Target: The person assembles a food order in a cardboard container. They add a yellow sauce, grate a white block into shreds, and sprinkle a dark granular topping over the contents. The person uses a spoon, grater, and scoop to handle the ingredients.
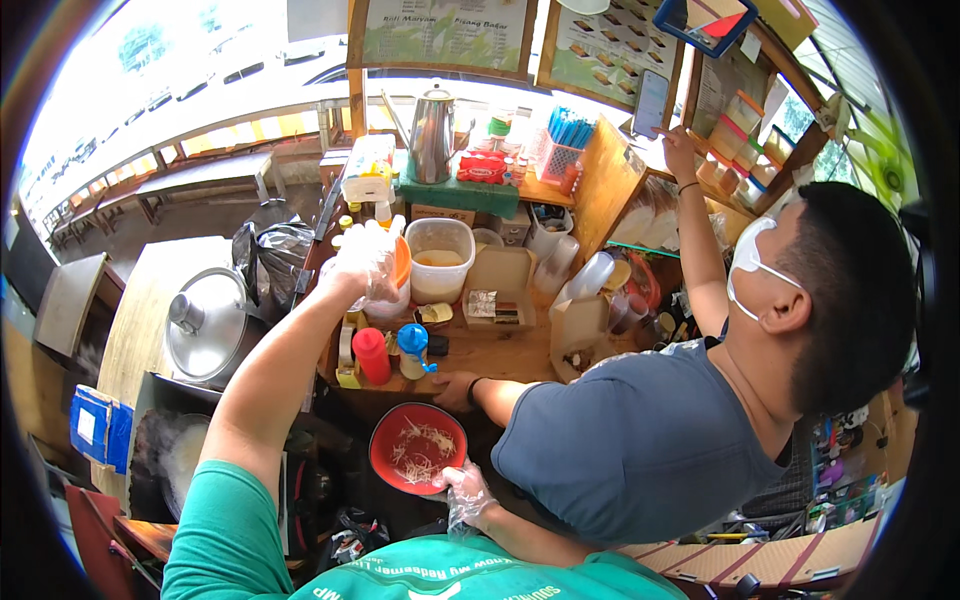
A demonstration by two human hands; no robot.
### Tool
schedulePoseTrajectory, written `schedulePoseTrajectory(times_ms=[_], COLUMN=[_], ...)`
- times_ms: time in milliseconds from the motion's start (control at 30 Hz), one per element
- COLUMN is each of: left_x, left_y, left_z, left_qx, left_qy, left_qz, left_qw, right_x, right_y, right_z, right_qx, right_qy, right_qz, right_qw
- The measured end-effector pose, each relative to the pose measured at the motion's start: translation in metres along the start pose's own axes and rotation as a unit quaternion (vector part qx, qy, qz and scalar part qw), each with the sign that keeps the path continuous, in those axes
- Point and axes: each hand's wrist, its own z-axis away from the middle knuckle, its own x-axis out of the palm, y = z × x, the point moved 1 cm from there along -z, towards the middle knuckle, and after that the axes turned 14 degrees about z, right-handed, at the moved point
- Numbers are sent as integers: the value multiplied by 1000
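Note:
My left hand (366, 265), in a clear plastic glove, reaches over the counter and grips an orange lid (403, 263). The lid stands tilted above a whitish tub (388, 303), partly hidden by the hand. My right hand (468, 496), also gloved, holds the near right rim of a red bowl (381, 462). Pale thin shreds (420, 452) lie inside the bowl. Right of the lid stands a clear tub (440, 272) with pale contents. A red squeeze bottle (371, 357) and a blue-topped bottle (413, 350) stand at the counter's front edge.
A co-worker (640, 430) stands close on my right, one hand on the counter edge, the other up at a phone (651, 103). A lidded metal pot (207, 325) and steaming pan (183, 460) are at left. Open cardboard boxes (497, 275) sit on the counter.

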Motion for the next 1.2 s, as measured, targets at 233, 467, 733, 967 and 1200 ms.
schedulePoseTrajectory(times_ms=[233,467,733,967,1200], left_x=[-72,-104,-122,-120,-110], left_y=[0,-16,-29,-34,-52], left_z=[87,180,291,362,391], left_qx=[70,47,-57,-93,-118], left_qy=[80,12,-105,-113,-52], left_qz=[22,153,121,48,65], left_qw=[994,987,985,988,989], right_x=[7,26,30,14,3], right_y=[22,17,17,17,11], right_z=[1,18,15,12,9], right_qx=[11,57,78,92,94], right_qy=[-33,-101,-112,-93,-70], right_qz=[18,16,65,47,51], right_qw=[999,993,989,990,992])
